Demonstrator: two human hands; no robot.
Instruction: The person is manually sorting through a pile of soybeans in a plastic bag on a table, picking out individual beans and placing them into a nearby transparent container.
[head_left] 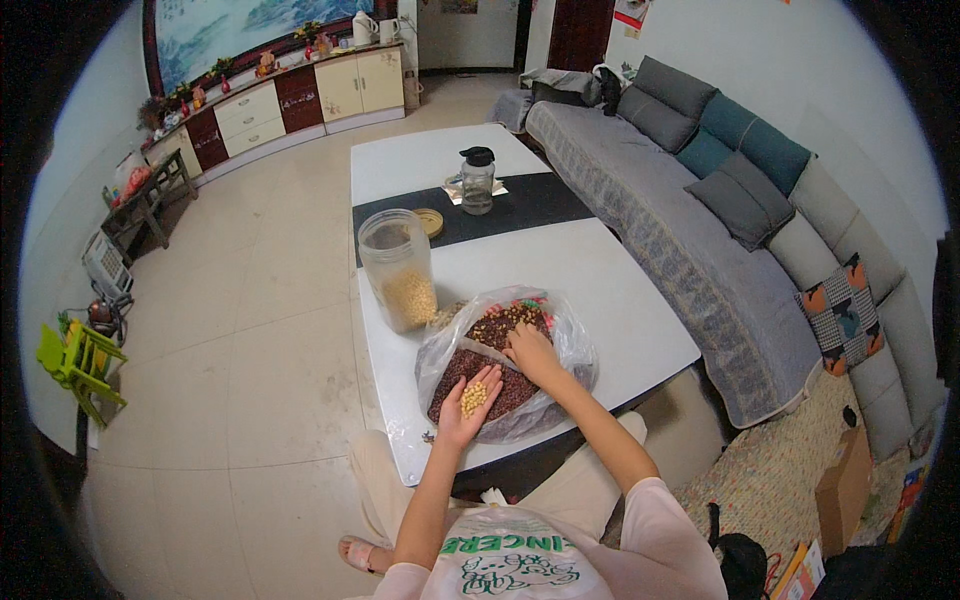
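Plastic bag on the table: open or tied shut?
Open: the bag is spread wide, dark beans show, and the right hand reaches in.

Right hand: its back is concealing some fingertips; their grip is not showing. Left hand: soybeans are covering its palm centre. Plastic bag: right forearm is masking one stretch. Landscape painting: upper edge is cropping it. T-shirt: lower edge is truncating it.
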